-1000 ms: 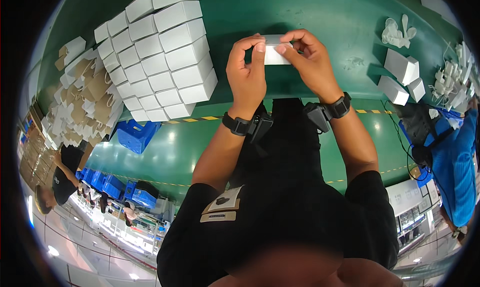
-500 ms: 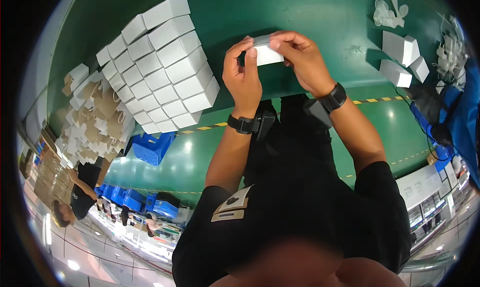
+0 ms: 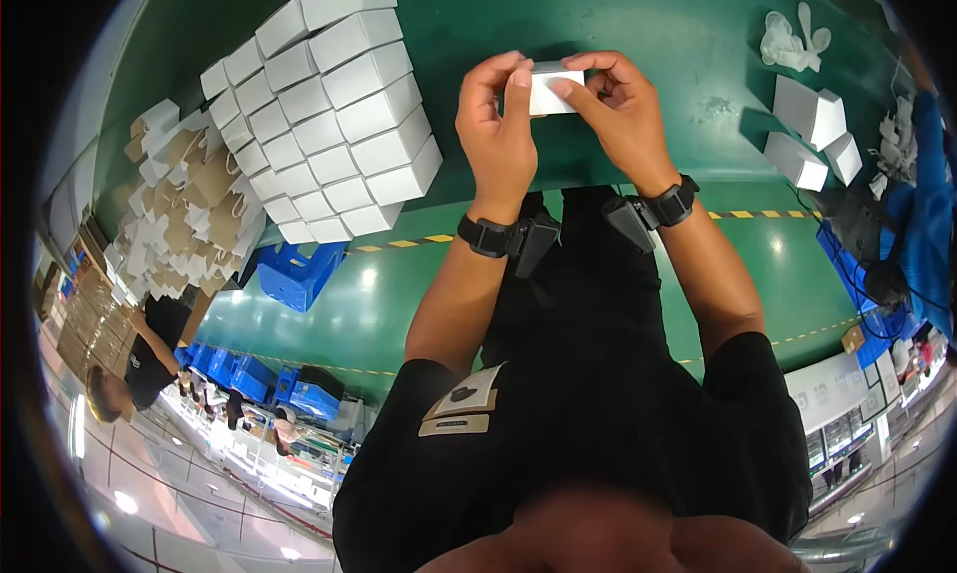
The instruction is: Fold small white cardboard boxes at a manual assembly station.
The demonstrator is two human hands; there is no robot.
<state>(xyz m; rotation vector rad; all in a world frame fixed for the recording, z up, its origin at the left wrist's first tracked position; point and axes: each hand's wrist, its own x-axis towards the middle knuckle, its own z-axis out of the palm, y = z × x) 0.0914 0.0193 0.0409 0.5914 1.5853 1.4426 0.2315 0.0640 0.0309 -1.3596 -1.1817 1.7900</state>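
A small white box is held between my two hands over the green table. My left hand grips its left end, thumb on the near face and fingers at the back. At the right end my right hand has its thumb pressed on the near face, with the fingers curled behind. The box's underside and far face are hidden. To the left of my hands stands a stacked block of white boxes, several rows deep.
Left of the stack lies a heap of white and brown folded cardboard pieces. A few white boxes and clear plastic-like pieces sit at the right. Blue crates stand on the floor. Another person is at far left.
Both hands and the box sit slightly farther right in the picture, and my right thumb lies lower on the near face. The whole view has shifted a little.
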